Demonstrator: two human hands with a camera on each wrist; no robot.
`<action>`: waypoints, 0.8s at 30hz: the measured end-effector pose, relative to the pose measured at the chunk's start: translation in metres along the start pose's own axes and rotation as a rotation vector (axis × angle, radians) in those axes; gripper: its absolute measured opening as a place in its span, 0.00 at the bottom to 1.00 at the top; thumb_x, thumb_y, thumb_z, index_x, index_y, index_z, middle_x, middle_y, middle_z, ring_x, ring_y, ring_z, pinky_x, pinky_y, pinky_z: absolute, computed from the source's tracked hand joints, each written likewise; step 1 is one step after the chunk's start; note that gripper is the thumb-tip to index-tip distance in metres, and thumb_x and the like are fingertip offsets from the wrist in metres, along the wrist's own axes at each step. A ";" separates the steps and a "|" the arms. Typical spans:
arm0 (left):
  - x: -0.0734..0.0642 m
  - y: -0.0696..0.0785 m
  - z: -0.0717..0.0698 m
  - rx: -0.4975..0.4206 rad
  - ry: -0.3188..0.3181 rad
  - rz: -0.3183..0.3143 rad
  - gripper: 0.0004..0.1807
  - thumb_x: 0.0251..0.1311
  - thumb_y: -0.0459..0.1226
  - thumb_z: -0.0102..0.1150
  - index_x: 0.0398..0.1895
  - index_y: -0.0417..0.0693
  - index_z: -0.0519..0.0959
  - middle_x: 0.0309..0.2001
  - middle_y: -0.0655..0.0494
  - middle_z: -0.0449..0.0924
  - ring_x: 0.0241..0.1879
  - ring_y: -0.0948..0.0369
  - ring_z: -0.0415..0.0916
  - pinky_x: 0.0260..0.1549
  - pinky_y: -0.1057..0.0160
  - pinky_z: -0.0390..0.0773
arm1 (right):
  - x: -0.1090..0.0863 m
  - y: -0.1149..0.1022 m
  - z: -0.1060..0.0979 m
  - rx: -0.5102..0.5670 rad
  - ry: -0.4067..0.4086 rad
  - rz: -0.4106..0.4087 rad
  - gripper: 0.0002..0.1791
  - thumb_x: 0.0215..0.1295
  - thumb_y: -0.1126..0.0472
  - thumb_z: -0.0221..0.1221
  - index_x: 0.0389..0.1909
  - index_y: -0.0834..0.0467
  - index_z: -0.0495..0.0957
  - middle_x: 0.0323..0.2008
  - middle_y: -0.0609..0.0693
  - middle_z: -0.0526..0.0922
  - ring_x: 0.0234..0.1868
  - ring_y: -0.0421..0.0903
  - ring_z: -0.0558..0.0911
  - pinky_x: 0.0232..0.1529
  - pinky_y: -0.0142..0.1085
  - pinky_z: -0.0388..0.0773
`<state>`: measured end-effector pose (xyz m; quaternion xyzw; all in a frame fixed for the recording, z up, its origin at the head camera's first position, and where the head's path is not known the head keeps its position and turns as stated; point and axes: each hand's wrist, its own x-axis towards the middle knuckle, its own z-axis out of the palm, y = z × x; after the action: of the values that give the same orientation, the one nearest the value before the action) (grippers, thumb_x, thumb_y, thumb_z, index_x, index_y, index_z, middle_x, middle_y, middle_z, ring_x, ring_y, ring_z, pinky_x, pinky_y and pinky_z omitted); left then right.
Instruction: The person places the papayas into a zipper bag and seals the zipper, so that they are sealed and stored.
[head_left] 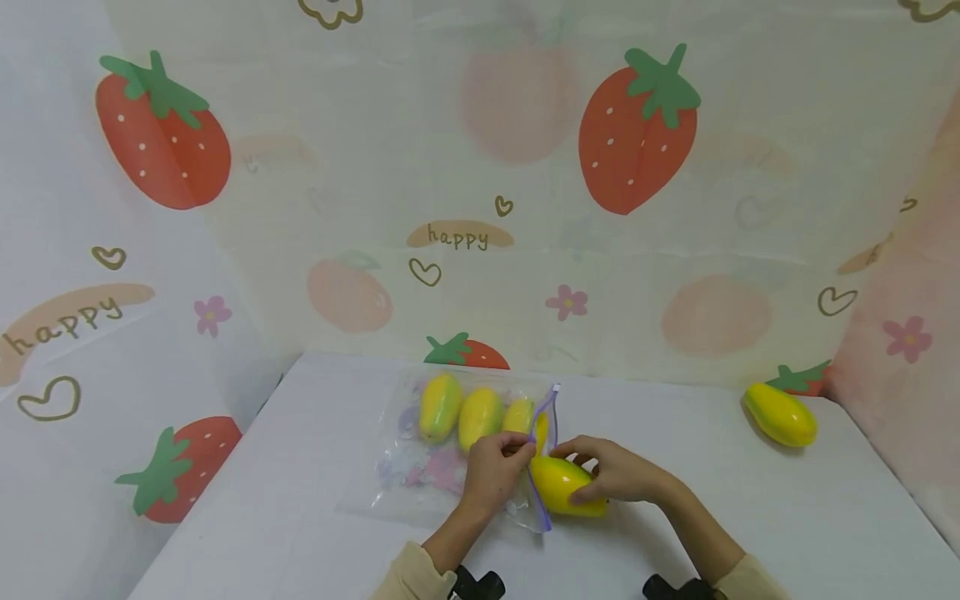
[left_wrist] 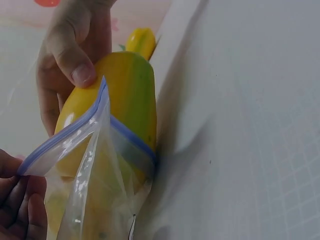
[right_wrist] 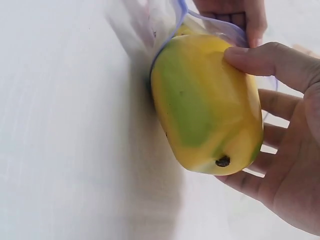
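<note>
A clear zip bag [head_left: 390, 483] with a purple zip edge and a faint floral print lies flat, with several yellow papayas [head_left: 440, 407] inside. My left hand [head_left: 495, 471] pinches the lip of the bag's mouth between thumb and fingers, and in the left wrist view the purple edges [left_wrist: 65, 134] stand apart. Another papaya [head_left: 558, 483], yellow with green streaks, has one end inside that mouth. My right hand [head_left: 618, 468] grips it, thumb on one side and fingers on the other; its dark stem end [right_wrist: 223, 161] faces away from the bag.
One more papaya [head_left: 780, 415] lies near the far right corner of the white table [head_left: 712, 475]. Behind the table hangs a backdrop [head_left: 375, 167] printed with strawberries, hearts and flowers.
</note>
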<state>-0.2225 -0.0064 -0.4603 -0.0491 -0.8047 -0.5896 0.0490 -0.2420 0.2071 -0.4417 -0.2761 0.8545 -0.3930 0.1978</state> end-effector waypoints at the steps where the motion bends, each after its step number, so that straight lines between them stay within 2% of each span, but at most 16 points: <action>1: 0.000 0.000 0.000 0.000 0.000 0.000 0.11 0.61 0.38 0.63 0.37 0.37 0.86 0.32 0.49 0.87 0.29 0.67 0.76 0.31 0.74 0.77 | 0.002 0.000 0.001 -0.003 -0.005 0.000 0.31 0.54 0.58 0.68 0.60 0.58 0.74 0.59 0.57 0.77 0.55 0.54 0.76 0.53 0.50 0.77; 7: -0.002 0.001 0.001 -0.010 0.005 0.015 0.11 0.61 0.38 0.63 0.37 0.37 0.86 0.31 0.49 0.86 0.28 0.67 0.75 0.29 0.75 0.76 | 0.009 0.001 0.004 0.010 0.009 0.005 0.31 0.52 0.58 0.68 0.59 0.58 0.75 0.59 0.55 0.78 0.57 0.56 0.76 0.57 0.55 0.74; 11: -0.002 0.000 0.001 -0.015 0.003 -0.004 0.11 0.61 0.39 0.62 0.38 0.38 0.86 0.32 0.50 0.85 0.29 0.66 0.74 0.29 0.76 0.76 | 0.014 0.005 0.009 0.083 0.064 0.047 0.28 0.52 0.56 0.70 0.54 0.59 0.75 0.56 0.56 0.79 0.59 0.59 0.77 0.61 0.57 0.71; 14: -0.002 0.000 0.001 -0.016 0.000 -0.018 0.12 0.62 0.40 0.62 0.39 0.39 0.85 0.32 0.50 0.85 0.30 0.65 0.75 0.30 0.75 0.76 | 0.015 0.010 0.014 0.119 0.119 0.078 0.28 0.52 0.54 0.71 0.53 0.60 0.76 0.55 0.56 0.80 0.56 0.57 0.79 0.59 0.54 0.74; 17: -0.003 0.000 0.000 -0.018 -0.005 -0.022 0.12 0.62 0.40 0.62 0.40 0.40 0.85 0.34 0.51 0.85 0.31 0.65 0.75 0.31 0.75 0.77 | 0.011 0.013 0.016 0.081 0.153 0.080 0.28 0.55 0.50 0.69 0.55 0.57 0.78 0.55 0.57 0.80 0.50 0.53 0.81 0.52 0.49 0.79; 20: -0.003 0.000 -0.001 -0.019 -0.005 -0.024 0.12 0.62 0.40 0.62 0.40 0.40 0.85 0.35 0.51 0.86 0.32 0.64 0.76 0.33 0.74 0.78 | 0.006 0.014 0.016 0.048 0.138 0.071 0.30 0.57 0.49 0.67 0.60 0.55 0.76 0.57 0.60 0.78 0.46 0.50 0.80 0.47 0.46 0.79; 24: -0.003 0.001 -0.001 -0.029 0.000 -0.036 0.12 0.62 0.41 0.62 0.40 0.41 0.85 0.35 0.51 0.85 0.31 0.64 0.76 0.34 0.74 0.78 | 0.003 0.016 0.017 0.102 0.092 0.040 0.33 0.55 0.55 0.68 0.62 0.59 0.72 0.59 0.64 0.76 0.48 0.53 0.81 0.51 0.49 0.79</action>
<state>-0.2194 -0.0072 -0.4596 -0.0352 -0.7970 -0.6018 0.0377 -0.2401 0.2044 -0.4644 -0.2303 0.8469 -0.4443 0.1800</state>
